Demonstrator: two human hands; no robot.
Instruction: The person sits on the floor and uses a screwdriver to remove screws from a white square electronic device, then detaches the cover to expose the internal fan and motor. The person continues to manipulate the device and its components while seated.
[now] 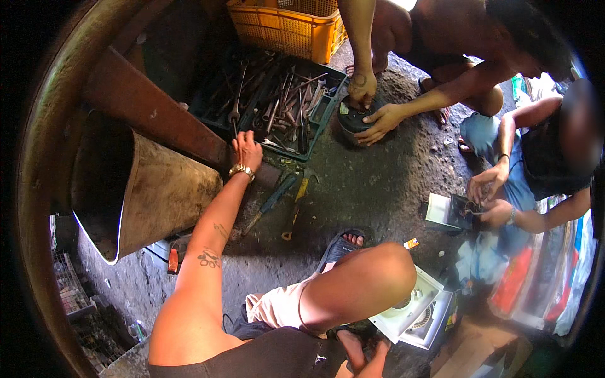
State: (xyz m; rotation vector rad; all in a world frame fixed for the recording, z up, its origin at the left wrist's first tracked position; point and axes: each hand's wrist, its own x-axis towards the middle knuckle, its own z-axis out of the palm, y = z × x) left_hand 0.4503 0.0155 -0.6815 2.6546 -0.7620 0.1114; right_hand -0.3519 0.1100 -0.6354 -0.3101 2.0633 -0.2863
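Note:
My left hand (246,150) reaches forward, a gold bracelet on its wrist, and rests with fingers apart at the near edge of a dark tool tray (324,114). Nothing shows in its grip. The tray holds several wrenches (285,101) and other steel tools. Just right of the hand, a blue-handled tool (275,196) and a yellow-handled tool (297,205) lie on the ground. My right hand is out of sight; my bent knee (365,277) fills the lower middle.
A rusty metal cylinder (151,192) and a rusty beam (142,104) lie to the left. An orange crate (287,28) stands behind the tray. One crouching person holds a dark round part (353,121); another at right handles a small dark item (465,211). A white box (409,309) sits by my knee.

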